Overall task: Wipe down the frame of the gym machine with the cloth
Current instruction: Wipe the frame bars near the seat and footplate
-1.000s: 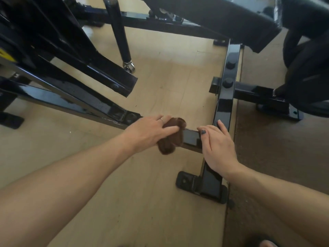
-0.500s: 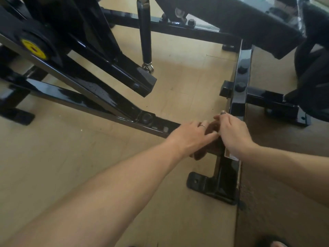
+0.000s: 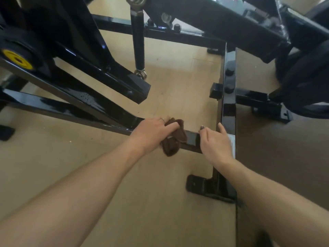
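1. The left hand (image 3: 154,132) grips the bunched brown cloth (image 3: 173,139) and presses it on the low black crossbar (image 3: 192,139) of the gym machine frame (image 3: 228,97).
2. Half a second ago both hands met at the corner joint; now the cloth has slid back left along the bar, and a glossy stretch shows between the hands.
3. The right hand (image 3: 216,145) rests on the corner, fingers straight and relaxed, holding nothing, apparently bracing.
4. That back-and-forth suggests this bar is mid-wipe; the long side rail and the slanted beams (image 3: 85,97) look likely to remain.
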`<action>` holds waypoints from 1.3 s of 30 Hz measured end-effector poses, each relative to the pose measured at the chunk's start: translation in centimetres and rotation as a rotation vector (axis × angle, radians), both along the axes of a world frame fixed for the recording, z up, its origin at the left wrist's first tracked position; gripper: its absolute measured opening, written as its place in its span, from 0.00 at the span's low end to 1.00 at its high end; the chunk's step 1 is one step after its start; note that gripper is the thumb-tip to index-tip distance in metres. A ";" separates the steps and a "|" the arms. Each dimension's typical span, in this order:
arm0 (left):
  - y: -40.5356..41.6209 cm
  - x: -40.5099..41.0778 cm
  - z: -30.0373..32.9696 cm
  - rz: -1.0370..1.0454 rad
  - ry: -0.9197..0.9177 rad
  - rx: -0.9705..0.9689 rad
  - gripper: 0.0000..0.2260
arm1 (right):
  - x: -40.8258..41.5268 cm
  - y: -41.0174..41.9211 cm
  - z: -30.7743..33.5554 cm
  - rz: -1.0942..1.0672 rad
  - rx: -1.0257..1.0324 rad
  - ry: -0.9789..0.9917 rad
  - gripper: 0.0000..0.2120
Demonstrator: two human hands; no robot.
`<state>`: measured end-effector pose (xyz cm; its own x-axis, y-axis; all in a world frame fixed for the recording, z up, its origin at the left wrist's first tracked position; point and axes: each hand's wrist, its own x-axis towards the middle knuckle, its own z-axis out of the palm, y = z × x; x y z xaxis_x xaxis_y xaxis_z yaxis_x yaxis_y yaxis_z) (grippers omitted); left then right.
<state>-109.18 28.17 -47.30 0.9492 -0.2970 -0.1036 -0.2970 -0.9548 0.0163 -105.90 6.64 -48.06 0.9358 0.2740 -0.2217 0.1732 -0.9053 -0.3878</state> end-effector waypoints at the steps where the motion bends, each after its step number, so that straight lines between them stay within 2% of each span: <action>1: 0.9 -0.3 0.0 0.025 -0.002 0.001 0.31 | -0.1 0.0 -0.2 -0.023 0.019 -0.046 0.22; 4: 1.2 -0.5 0.2 0.037 0.038 0.022 0.31 | 0.1 0.0 -0.6 0.003 0.003 -0.117 0.23; 8: 0.1 -0.6 0.5 0.038 0.069 0.061 0.31 | 0.4 -0.4 -0.6 0.107 -0.122 -0.082 0.18; 10: -0.1 -0.9 0.7 0.041 0.064 0.120 0.31 | 0.5 -0.1 0.1 0.045 -0.111 -0.006 0.18; 12: 0.0 -1.0 1.3 0.012 0.067 0.170 0.30 | 0.8 0.9 1.0 -0.020 -0.040 0.056 0.17; 14: 0.5 -1.2 2.1 -0.026 0.075 0.208 0.28 | 0.9 2.5 1.8 -0.014 0.076 0.010 0.13; 17: 2.2 -2.0 3.1 -0.068 0.036 0.295 0.28 | 1.3 5.7 1.6 0.035 0.225 -0.030 0.18; 20: 5.1 -2.8 5.3 0.115 -0.007 0.351 0.24 | 0.8 9.3 0.4 0.196 0.127 0.073 0.19; 22: 7.3 -3.8 6.8 0.197 -0.021 0.399 0.23 | -0.2 11.1 0.0 0.224 0.033 0.090 0.20; 25: 8.4 -4.8 8.1 0.296 0.007 0.457 0.27 | -1.0 12.8 -0.5 0.195 -0.041 0.086 0.23; 30: 3.9 -3.7 5.1 0.340 0.148 0.449 0.36 | -0.7 14.5 -1.4 0.113 0.072 0.000 0.21; 34: 2.6 -4.3 3.2 0.378 0.135 0.468 0.36 | -0.6 14.9 -1.6 0.034 0.115 -0.005 0.24; 39: 4.9 -3.8 5.6 0.285 0.235 0.506 0.35 | -1.1 14.3 -2.4 0.110 0.089 -0.027 0.25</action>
